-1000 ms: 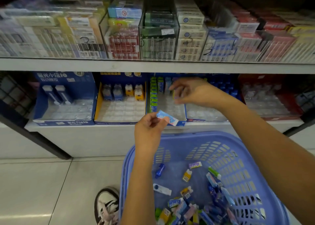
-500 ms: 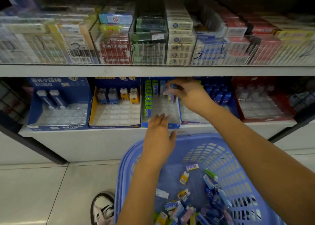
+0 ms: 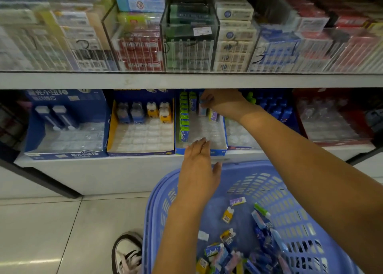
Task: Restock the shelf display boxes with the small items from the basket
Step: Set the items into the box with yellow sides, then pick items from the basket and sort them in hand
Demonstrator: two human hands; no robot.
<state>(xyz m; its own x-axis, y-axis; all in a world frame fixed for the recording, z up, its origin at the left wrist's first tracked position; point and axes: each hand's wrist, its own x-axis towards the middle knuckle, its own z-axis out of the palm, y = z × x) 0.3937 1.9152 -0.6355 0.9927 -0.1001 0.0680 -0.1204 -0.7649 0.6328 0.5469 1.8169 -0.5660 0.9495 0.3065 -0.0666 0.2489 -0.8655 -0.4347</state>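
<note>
A: What's nearest, at the lower right?
B: A blue plastic basket (image 3: 290, 192) with slotted walls and small glossy packets (image 3: 228, 251) heaped inside.
A: The left hand (image 3: 199, 170)?
B: Flat, fingers straight, holding nothing. Its fingertips are over the front rim of the blue card display box (image 3: 224, 132).
A: Farther back?
B: The right hand (image 3: 224, 103) is curled, pinching a small blue packet (image 3: 203, 108) at the box's rear row.

We read "kadi" on purple pack (image 3: 238, 201) and blue pack (image 3: 213, 251) in basket (image 3: 269, 182), also green pack (image 3: 183, 135) in display box (image 3: 219, 152). Handwritten "3" on left clear case (image 3: 83, 45); "3", "1" on right clear case (image 3: 275, 51).
</note>
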